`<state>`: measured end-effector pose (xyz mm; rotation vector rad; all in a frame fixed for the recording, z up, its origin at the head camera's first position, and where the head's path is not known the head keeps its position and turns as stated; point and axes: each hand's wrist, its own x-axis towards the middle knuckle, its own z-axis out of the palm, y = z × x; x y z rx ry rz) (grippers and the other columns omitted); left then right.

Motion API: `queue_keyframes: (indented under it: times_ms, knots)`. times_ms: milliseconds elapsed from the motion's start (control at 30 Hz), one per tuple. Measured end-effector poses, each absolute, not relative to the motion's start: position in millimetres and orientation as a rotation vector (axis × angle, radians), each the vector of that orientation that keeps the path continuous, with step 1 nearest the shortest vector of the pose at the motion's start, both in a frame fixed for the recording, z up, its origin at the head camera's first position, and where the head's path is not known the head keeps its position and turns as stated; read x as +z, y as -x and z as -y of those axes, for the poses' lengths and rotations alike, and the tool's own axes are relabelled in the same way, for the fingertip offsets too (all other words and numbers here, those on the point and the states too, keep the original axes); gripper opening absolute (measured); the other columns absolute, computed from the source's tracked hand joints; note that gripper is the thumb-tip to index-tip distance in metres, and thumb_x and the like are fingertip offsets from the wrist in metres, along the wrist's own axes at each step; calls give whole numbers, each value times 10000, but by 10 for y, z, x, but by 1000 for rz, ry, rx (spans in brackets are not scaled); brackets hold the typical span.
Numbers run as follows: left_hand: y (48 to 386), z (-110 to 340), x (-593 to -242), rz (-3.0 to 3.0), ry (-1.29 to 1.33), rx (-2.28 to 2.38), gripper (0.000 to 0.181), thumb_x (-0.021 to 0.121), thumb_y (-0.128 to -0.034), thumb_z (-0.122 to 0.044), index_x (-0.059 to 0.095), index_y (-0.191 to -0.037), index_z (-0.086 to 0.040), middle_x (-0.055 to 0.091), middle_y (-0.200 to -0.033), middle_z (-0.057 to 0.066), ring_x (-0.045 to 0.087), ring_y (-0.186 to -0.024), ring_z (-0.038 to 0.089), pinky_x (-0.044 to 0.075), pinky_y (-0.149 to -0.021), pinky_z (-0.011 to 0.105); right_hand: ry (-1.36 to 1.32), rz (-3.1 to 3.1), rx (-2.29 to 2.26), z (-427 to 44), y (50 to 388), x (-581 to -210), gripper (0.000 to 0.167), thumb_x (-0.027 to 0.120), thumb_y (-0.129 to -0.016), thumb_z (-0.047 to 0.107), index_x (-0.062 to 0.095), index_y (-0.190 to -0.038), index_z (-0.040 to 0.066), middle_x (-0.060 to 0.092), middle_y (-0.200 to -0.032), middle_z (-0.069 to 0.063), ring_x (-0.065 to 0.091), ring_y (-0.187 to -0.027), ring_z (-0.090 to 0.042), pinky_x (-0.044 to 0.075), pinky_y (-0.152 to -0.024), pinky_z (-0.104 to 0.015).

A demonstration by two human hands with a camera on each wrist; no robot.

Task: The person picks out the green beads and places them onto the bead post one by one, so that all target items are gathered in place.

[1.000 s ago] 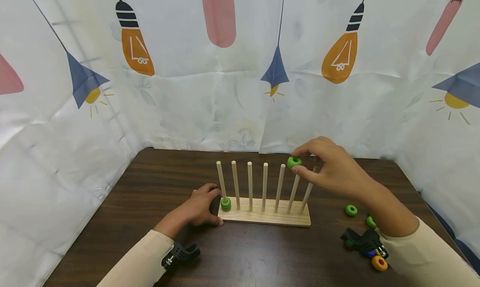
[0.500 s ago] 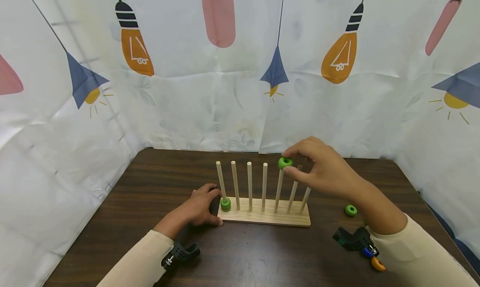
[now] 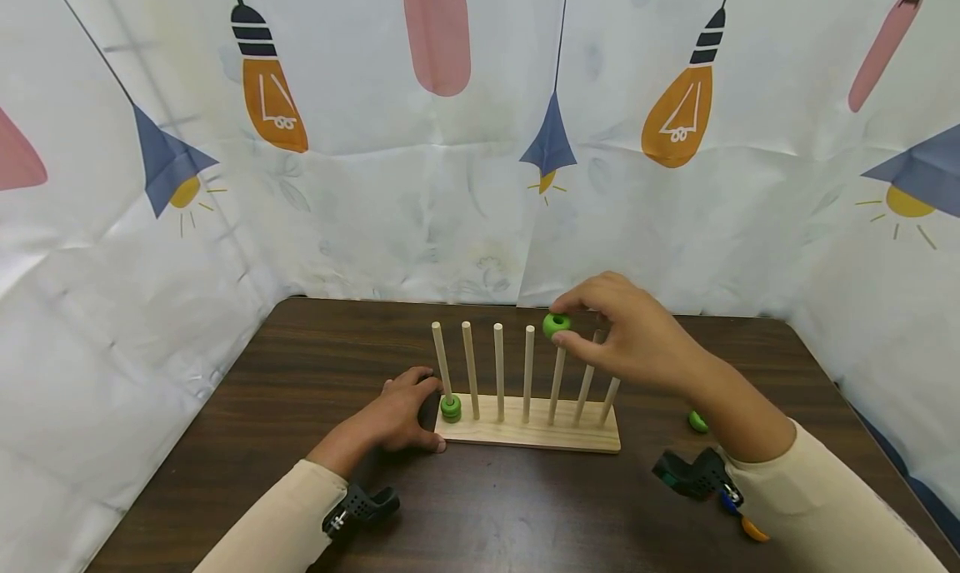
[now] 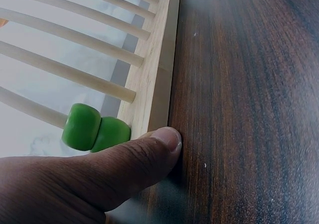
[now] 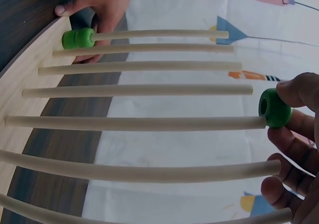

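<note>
A pale wooden base (image 3: 517,434) carries a row of upright pegs (image 3: 499,373). At its left end, my left hand (image 3: 396,415) grips the base, thumb at the front edge in the left wrist view (image 4: 119,169) and fingers behind. Two green rings (image 3: 451,409) are stacked at the bottom of the leftmost peg. My right hand (image 3: 637,336) pinches another green ring (image 3: 557,326) between thumb and fingers at peg-top height. In the right wrist view that ring (image 5: 275,108) is by the tip of the fifth peg from the left, and other fingers are near the neighbouring peg tips.
On the dark table (image 3: 300,373), right of the base, lies a loose green ring (image 3: 698,422). Nearer the front, a blue ring (image 3: 728,502) and an orange ring (image 3: 753,530) are partly hidden by my right sleeve and wrist strap. A printed curtain (image 3: 360,223) hangs behind.
My right hand has moved left along the peg tops with its green ring, from near the sixth peg to the fifth. My left hand and the base have stayed put.
</note>
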<state>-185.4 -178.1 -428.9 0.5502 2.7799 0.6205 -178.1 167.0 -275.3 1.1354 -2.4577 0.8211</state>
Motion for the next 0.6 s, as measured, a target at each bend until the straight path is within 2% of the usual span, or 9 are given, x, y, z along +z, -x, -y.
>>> queue_keyframes:
  times_ms: [300,600]
  knots:
    - [1852,1787,-4289,-2779,-549,624,675,954,-713,-366,617,-1258,-153,371,-1546,231,344,-1426,464,243,-1132,665,-1170,2439,823,-1579,1818,-2740,254,837,-877,164,737,-1110,141,691,-1053,76,582,-1041,-144,469,-892,-394]
    - [1846,1790,-4278,-2776,-549,633,670,956,-714,-360,617,-1253,-151,372,-1546,232,345,-1426,464,238,-1134,667,-1183,2436,834,-1491,1829,-2727,254,834,-880,178,736,-1111,137,691,-1046,79,582,-1047,-150,480,-886,-399]
